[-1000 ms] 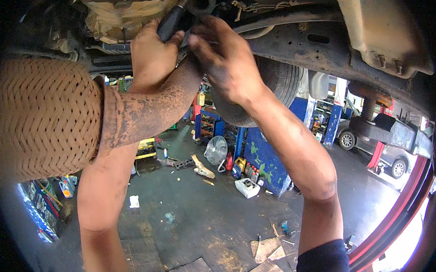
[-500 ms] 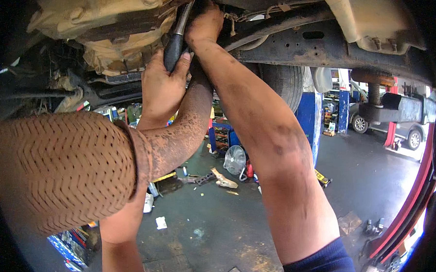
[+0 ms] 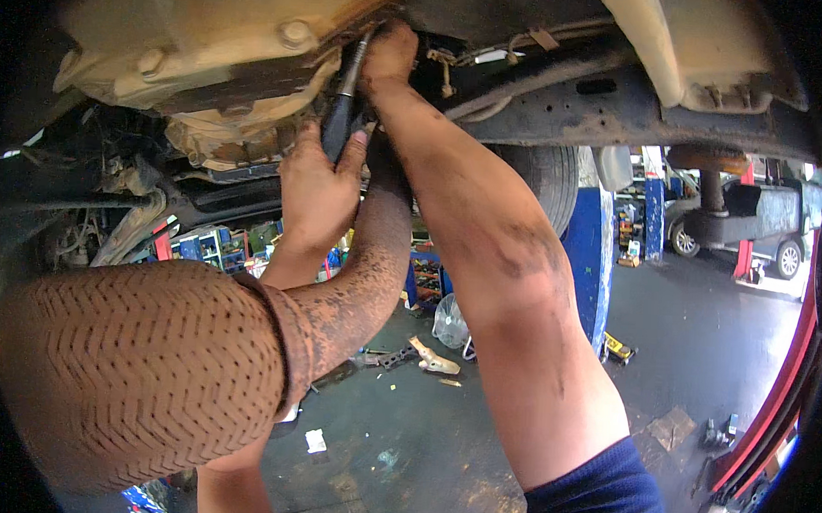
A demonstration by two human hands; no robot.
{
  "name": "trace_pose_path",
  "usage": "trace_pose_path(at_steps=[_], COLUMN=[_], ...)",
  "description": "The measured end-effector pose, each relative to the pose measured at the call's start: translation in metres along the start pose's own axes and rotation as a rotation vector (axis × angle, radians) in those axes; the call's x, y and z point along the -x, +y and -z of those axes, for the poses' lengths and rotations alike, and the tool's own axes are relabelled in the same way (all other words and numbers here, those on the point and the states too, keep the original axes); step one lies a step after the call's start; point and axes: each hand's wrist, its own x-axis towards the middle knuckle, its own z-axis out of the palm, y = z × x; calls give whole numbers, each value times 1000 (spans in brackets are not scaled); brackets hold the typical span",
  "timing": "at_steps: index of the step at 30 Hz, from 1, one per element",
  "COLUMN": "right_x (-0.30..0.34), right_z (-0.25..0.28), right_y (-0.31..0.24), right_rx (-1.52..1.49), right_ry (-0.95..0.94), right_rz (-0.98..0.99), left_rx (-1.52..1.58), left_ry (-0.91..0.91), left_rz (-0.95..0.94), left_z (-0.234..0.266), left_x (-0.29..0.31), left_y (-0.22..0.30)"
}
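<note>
Left hand (image 3: 323, 181) was closed around the black-handled tool (image 3: 340, 125), which pointed up under the vehicle's underside (image 3: 200, 36). Its metal shaft sat right beside the right hand (image 3: 390, 54); couldn't tell if that one was open or gripping, fingers were hidden. A rusty pipe (image 3: 359, 282) curved just right of the left hand into a fat braided section (image 3: 149, 373), near left. Tire (image 3: 552, 185) farther off, right; silver car (image 3: 767, 246) far right.

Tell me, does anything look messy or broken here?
Yes, messy: a white scrap and a tan piece lie loose on the floor, like litter. The bent pipe is mottled with orange-brown patches that look like rust. I can't see anything clearly broken.
</note>
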Motion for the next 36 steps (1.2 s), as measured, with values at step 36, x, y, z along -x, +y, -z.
trace_pose_path(at_steps=[36], right_x=[4], right_z=[-2], right_y=[2], right_rx=[-353], right_ry=[141], right_rz=[-286], left_rx=[167], left_ry=[-166], left_rz=[127], left_z=[16], left_x=[-7], left_y=[21])
